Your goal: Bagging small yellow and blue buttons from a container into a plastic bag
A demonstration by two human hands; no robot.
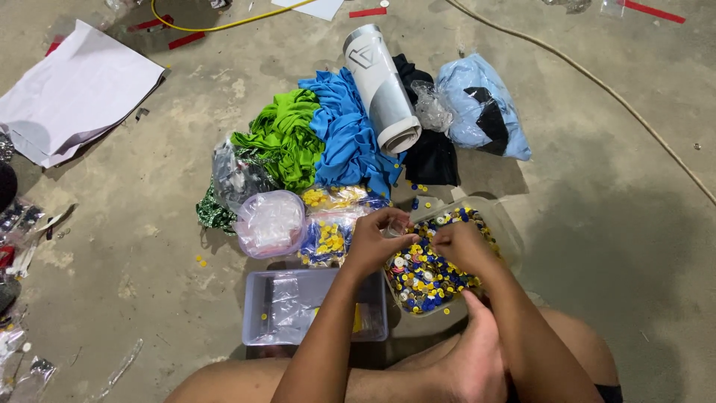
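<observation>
My left hand [375, 242] and my right hand [461, 244] meet above a clear plastic container [509, 237] full of blue, yellow and white buttons [425, 276]. The left hand pinches a small clear plastic bag [395, 226] at its fingertips. The right hand's fingers are curled close to that bag, over the buttons; whether it grips a button cannot be told. A shallow grey tray [257, 306] with clear bags in it lies under my left forearm. My legs are folded at the bottom of the view.
Behind the container lie bags of buttons [328, 224], a clear bag bundle [270, 222], green cloth [287, 138], blue cloth [349, 134], a grey-white roll [382, 86], black cloth and a pale blue bagged item [485, 104]. White paper [71, 89] lies far left. A cord [597, 78] crosses the concrete floor.
</observation>
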